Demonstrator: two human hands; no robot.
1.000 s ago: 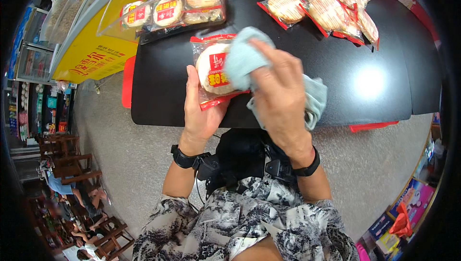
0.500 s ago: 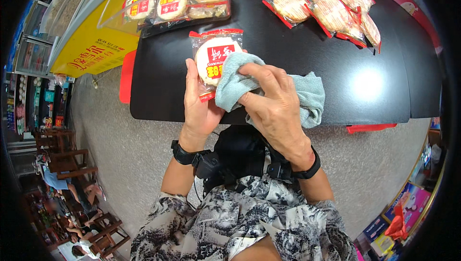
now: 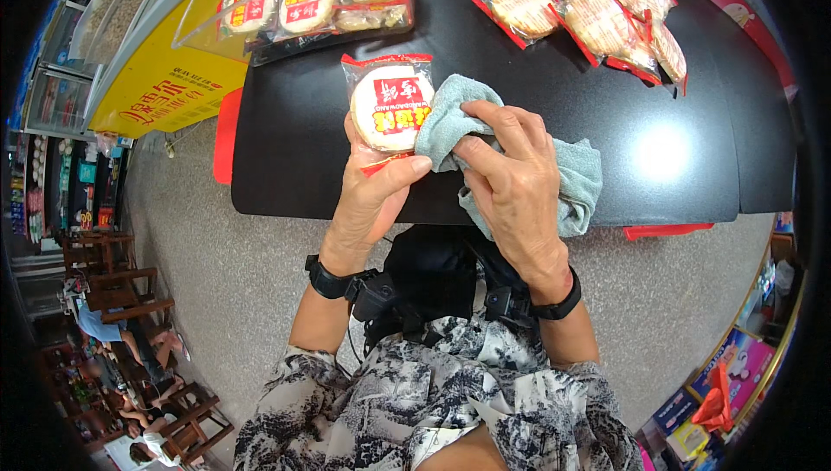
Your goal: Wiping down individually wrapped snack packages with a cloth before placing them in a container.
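My left hand (image 3: 374,181) holds a packet of round rice crackers (image 3: 391,112) in a clear wrapper with red ends and a red label. The thumb presses on its lower edge, and the other fingers are partly hidden behind it. Bunched in my right hand (image 3: 512,178) is a pale blue-green cloth (image 3: 452,120), whose folded front edge lies against the packet's right side. The rest of the cloth drapes to the right, over the black table's near edge.
On the black table (image 3: 320,142), a clear plastic box (image 3: 333,34) of similar packets stands at the back left. Several loose packets (image 3: 597,25) lie piled at the back right. A yellow counter (image 3: 173,90) flanks the left side. People sit on wooden chairs far off at lower left.
The cloth and my right hand have shifted right, uncovering more of the packet's label. My left thumb has moved from the packet's left side onto its lower edge.
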